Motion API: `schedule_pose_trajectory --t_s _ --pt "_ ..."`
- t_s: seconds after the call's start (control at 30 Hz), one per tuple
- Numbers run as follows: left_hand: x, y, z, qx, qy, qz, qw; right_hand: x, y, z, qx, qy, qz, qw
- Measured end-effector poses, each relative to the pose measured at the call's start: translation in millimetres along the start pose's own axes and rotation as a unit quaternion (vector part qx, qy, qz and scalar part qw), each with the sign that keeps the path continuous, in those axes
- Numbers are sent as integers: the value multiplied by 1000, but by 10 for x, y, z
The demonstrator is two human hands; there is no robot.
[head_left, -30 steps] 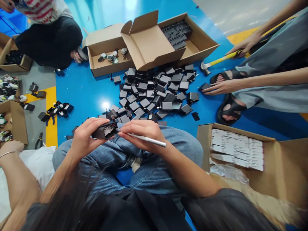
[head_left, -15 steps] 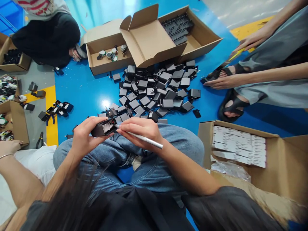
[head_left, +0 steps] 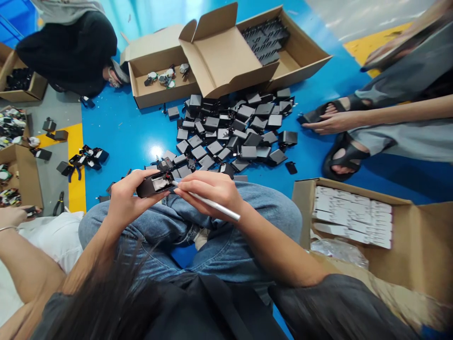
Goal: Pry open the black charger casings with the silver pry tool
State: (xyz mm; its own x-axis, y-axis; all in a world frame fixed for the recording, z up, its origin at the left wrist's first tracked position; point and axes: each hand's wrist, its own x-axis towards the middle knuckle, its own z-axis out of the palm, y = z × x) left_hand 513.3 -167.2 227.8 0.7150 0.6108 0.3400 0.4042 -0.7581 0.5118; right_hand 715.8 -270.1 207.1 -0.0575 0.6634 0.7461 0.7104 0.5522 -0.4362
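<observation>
My left hand (head_left: 129, 197) is closed around a black plastic housing (head_left: 146, 187), thumb below and fingers on top. The housing's open side faces up and right, showing a whitish part and a bit of red inside. Between the thumb and fingers of my right hand (head_left: 212, 191) is a slim silver pen-like tool (head_left: 219, 208), its tip at the housing's right end. I cannot make out exactly what the tip touches. Both hands are above my lap, and a heap of dark grey housings (head_left: 215, 148) lies on the blue floor just beyond.
Open cardboard boxes (head_left: 166, 97) stand behind the heap. At right is a box of white pieces (head_left: 354, 215), with a co-worker's hand (head_left: 327, 123) and sandalled feet above it. Pliers (head_left: 59, 204) and loose parts lie at left, near another person's arm (head_left: 28, 264).
The housing in my left hand is tilted slightly differently, showing more of its inside. My right hand keeps the tool at its end. The co-worker's upper hand at right has moved back, blurred.
</observation>
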Motion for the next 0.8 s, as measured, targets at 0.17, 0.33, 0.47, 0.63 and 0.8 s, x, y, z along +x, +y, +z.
schedule_pose_trajectory --t_s 0.17,0.33,0.47,0.63,0.8 --pt "-21 -22 45 -21 -12 -5 1000 14 -69 -117 -84 -20 -40 995" --pt "-14 -52 74 1 19 -27 999 7 -169 -218 -62 29 -65 996" --pt "-21 -50 98 -36 21 -8 999 18 -221 -176 78 90 -1 993" --pt "-68 -19 165 -72 10 34 997 12 -258 -86 157 90 65 981" --pt "-93 19 205 -129 0 63 990 -3 -281 -88 180 64 79 978"
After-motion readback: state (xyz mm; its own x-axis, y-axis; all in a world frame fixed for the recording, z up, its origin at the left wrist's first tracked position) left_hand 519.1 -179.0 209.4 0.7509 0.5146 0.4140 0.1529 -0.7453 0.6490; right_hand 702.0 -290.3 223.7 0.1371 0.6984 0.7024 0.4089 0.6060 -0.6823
